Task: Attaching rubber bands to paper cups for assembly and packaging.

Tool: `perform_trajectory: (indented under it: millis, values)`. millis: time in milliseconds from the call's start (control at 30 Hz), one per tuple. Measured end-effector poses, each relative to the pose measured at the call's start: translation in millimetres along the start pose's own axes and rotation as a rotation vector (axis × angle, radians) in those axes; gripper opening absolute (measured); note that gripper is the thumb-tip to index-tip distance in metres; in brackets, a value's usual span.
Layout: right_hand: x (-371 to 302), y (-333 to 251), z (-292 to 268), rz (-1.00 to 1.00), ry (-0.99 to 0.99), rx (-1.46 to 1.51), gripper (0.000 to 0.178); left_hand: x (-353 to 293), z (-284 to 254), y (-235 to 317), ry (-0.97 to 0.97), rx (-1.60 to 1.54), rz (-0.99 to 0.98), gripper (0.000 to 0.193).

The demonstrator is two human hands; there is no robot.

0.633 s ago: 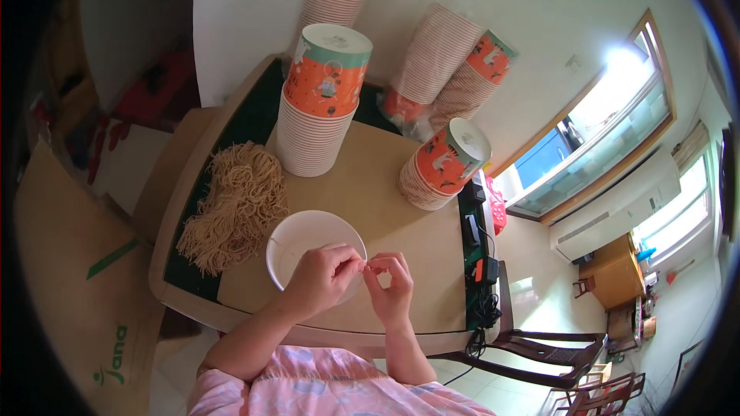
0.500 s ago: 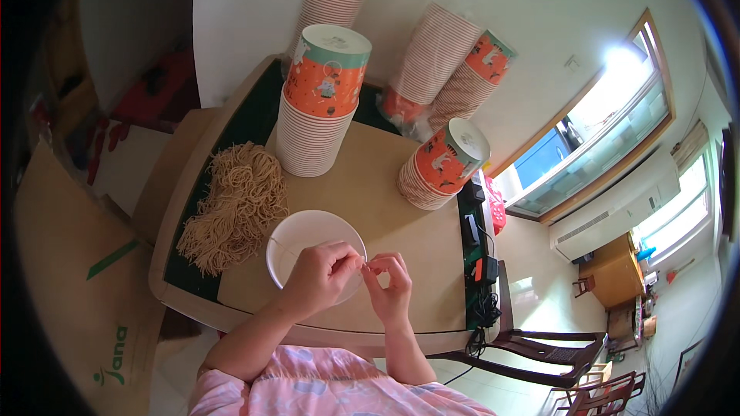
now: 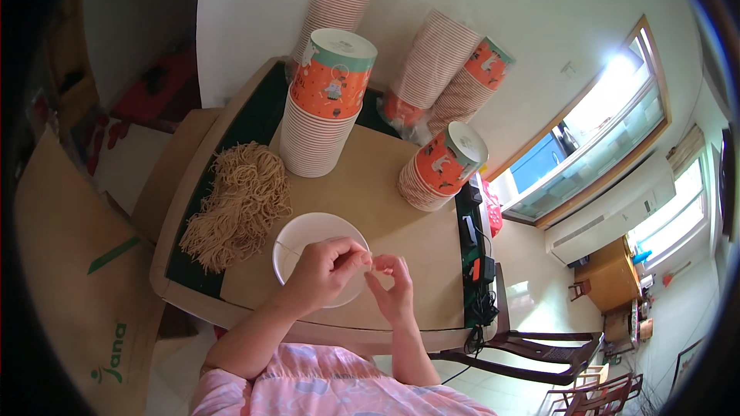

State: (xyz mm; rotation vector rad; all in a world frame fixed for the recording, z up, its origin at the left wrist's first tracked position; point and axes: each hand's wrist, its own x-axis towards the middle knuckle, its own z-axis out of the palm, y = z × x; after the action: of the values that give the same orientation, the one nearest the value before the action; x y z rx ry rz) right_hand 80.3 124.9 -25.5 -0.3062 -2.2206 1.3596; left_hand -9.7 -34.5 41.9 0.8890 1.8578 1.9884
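Setting: While the head camera is looking down, a person in a pink patterned top (image 3: 324, 385) is sitting at a tan wooden table (image 3: 385, 185).
Left hand: the left hand (image 3: 327, 271) is curling over the 3 o'clock rim of a white round lid (image 3: 304, 235), its fingertips pinching a thin string-like strand; I cannot tell what the strand is.
Right hand: the right hand (image 3: 395, 293) is meeting the left at the fingertips, pinched shut on the same fine strand, just off the lid's 3 o'clock edge.
Change: compared with half a second ago, both hands are staying almost in place, fingertips still together, so the fiddly work looks ongoing, not finished.
Thing in hand: the lid is lying flat near the table's 6 o'clock edge.
At 9 o'clock of the lid: a heap of tan fibre bundles (image 3: 235, 204) is lying.
At 12 o'clock: a tall stack of orange printed paper cups (image 3: 324, 108) is standing.
At 2 o'clock: a shorter tilted stack of orange cups (image 3: 443, 166) is leaning.
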Motion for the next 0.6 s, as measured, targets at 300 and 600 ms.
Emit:
perform_trajectory:
  millis: [300, 600]
  values:
    - [52, -20, 0, -0.235, -0.019, -0.047, 0.013, 9, -10, 14, 0.002, 0.365, 0.144, 0.009]
    - [84, 4, 12, -0.010, -0.161, 0.005, 0.010, 48, -73, -42, 0.073, 0.433, -0.069, 0.009]
